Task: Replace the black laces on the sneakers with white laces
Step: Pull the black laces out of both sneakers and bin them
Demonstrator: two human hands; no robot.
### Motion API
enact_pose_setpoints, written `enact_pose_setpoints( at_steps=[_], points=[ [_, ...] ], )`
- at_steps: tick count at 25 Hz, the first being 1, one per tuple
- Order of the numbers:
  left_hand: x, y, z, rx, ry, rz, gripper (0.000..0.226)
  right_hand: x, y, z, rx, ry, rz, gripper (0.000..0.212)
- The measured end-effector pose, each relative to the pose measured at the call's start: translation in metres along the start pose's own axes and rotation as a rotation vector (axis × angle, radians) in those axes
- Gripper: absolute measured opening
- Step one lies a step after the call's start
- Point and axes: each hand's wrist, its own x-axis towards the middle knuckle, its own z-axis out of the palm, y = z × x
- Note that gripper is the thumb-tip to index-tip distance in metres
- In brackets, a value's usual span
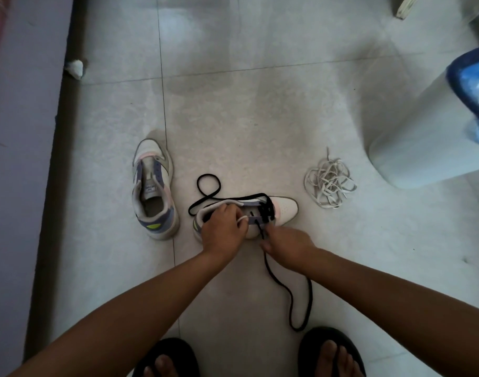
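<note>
A white and purple sneaker (283, 208) lies on its side on the floor, toe to the right, with a black lace (301, 317) partly threaded near the toe. My left hand (224, 229) grips the sneaker at its collar. Just below the eyelets, my right hand (286, 247) pinches the black lace. One loose end loops on the floor behind the sneaker, the other trails toward my feet. A second sneaker (154, 189) without laces stands upright to the left. A tangle of white laces (329, 183) lies to the right.
A white bin (412, 148) with a blue bag stands at the right. A dark skirting and purple wall (20, 159) run along the left, with a crumpled white scrap (74, 68) beside them. My feet in black sandals (331, 355) are at the bottom edge.
</note>
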Motion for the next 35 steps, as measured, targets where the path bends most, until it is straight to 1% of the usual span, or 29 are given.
enact_pose_setpoints(
  at_steps=[1, 2, 3, 5, 7, 8, 9, 10, 11, 13, 14, 15, 16, 17, 18, 19, 20, 21, 23, 24, 26, 27, 28, 29, 30, 31, 32, 34, 35],
  points=[
    [0.0, 0.0, 0.0, -0.013, -0.001, -0.007, 0.015, 0.009, -0.006, -0.003, 0.058, 0.146, 0.006, 0.038],
    [-0.001, 0.0, -0.001, -0.024, -0.004, -0.013, 0.014, 0.015, -0.011, -0.006, 0.065, 0.21, 0.003, 0.034],
    [-0.002, 0.0, -0.001, -0.028, -0.008, -0.019, 0.014, 0.018, -0.013, -0.009, 0.051, 0.215, -0.011, 0.03],
    [-0.003, -0.002, -0.003, -0.012, -0.012, -0.023, 0.014, 0.015, -0.007, -0.01, -0.057, 0.12, -0.115, 0.027],
    [-0.002, -0.002, -0.004, -0.012, -0.009, -0.051, 0.015, 0.003, 0.008, -0.004, -0.28, -0.129, -0.236, 0.024],
    [-0.001, -0.002, -0.005, -0.02, -0.002, -0.078, 0.016, -0.005, 0.016, -0.001, -0.329, -0.198, -0.229, 0.023],
    [-0.001, -0.001, -0.006, -0.027, 0.006, -0.108, 0.016, -0.01, 0.024, -0.001, -0.296, -0.157, -0.187, 0.024],
    [-0.002, 0.001, -0.007, -0.041, 0.007, -0.142, 0.017, -0.011, 0.033, -0.006, -0.224, -0.039, -0.12, 0.025],
    [-0.005, 0.004, -0.006, -0.087, -0.02, -0.177, 0.018, -0.01, 0.041, -0.016, -0.144, 0.122, -0.033, 0.025],
    [-0.018, 0.011, -0.006, -0.296, -0.167, -0.206, 0.018, -0.005, 0.059, -0.034, 0.004, 0.419, 0.111, 0.028],
    [-0.025, 0.013, -0.009, -0.414, -0.251, -0.208, 0.015, -0.003, 0.061, -0.036, 0.113, 0.502, 0.141, 0.031],
    [-0.029, 0.012, -0.014, -0.499, -0.312, -0.201, 0.011, -0.002, 0.057, -0.036, 0.24, 0.514, 0.154, 0.032],
    [-0.027, 0.01, -0.02, -0.527, -0.323, -0.17, 0.007, -0.001, 0.048, -0.033, 0.37, 0.474, 0.139, 0.032],
    [-0.02, 0.005, -0.025, -0.496, -0.28, -0.124, 0.005, -0.001, 0.036, -0.027, 0.468, 0.403, 0.104, 0.031],
    [-0.012, 0.0, -0.028, -0.41, -0.21, -0.077, 0.006, 0.0, 0.023, -0.019, 0.517, 0.335, 0.061, 0.032],
    [-0.004, -0.005, -0.03, -0.303, -0.172, -0.044, 0.012, 0.004, 0.014, -0.015, 0.503, 0.284, 0.026, 0.034],
    [0.001, -0.007, -0.029, -0.215, -0.189, -0.032, 0.019, 0.01, 0.008, -0.012, 0.431, 0.253, 0.009, 0.036],
    [0.003, -0.007, -0.026, -0.17, -0.248, -0.037, 0.026, 0.015, 0.006, -0.014, 0.353, 0.233, 0.012, 0.037],
    [-0.002, -0.004, -0.011, -0.158, -0.373, -0.057, 0.034, 0.026, 0.009, -0.02, 0.286, 0.186, 0.047, 0.033],
    [-0.004, -0.003, -0.005, -0.17, -0.372, -0.069, 0.033, 0.03, 0.011, -0.023, 0.261, 0.157, 0.047, 0.03],
    [0.002, -0.003, -0.001, -0.236, -0.269, -0.101, 0.029, 0.034, 0.015, -0.027, 0.243, 0.132, 0.008, 0.023],
    [0.008, -0.003, -0.002, -0.264, -0.226, -0.101, 0.03, 0.034, 0.015, -0.027, 0.293, 0.146, -0.013, 0.017],
    [0.015, -0.002, -0.003, -0.285, -0.218, -0.088, 0.032, 0.032, 0.014, -0.029, 0.416, 0.171, -0.025, 0.008],
    [0.02, -0.002, -0.004, -0.298, -0.244, -0.064, 0.035, 0.03, 0.014, -0.031, 0.587, 0.199, -0.04, 0.004],
    [0.024, -0.002, -0.003, -0.299, -0.291, -0.028, 0.039, 0.028, 0.014, -0.032, 0.748, 0.213, -0.058, 0.009],
    [0.025, -0.002, -0.001, -0.285, -0.337, 0.015, 0.041, 0.026, 0.014, -0.034, 0.828, 0.203, -0.094, 0.011],
    [0.026, -0.002, 0.0, -0.257, -0.369, 0.056, 0.041, 0.024, 0.015, -0.037, 0.799, 0.187, -0.145, 0.013],
    [0.025, -0.002, 0.003, -0.196, -0.39, 0.108, 0.041, 0.028, 0.019, -0.041, 0.483, 0.147, -0.23, 0.032],
    [0.024, -0.002, 0.003, -0.169, -0.387, 0.118, 0.041, 0.031, 0.019, -0.045, 0.32, 0.12, -0.236, 0.04]
  ],
)
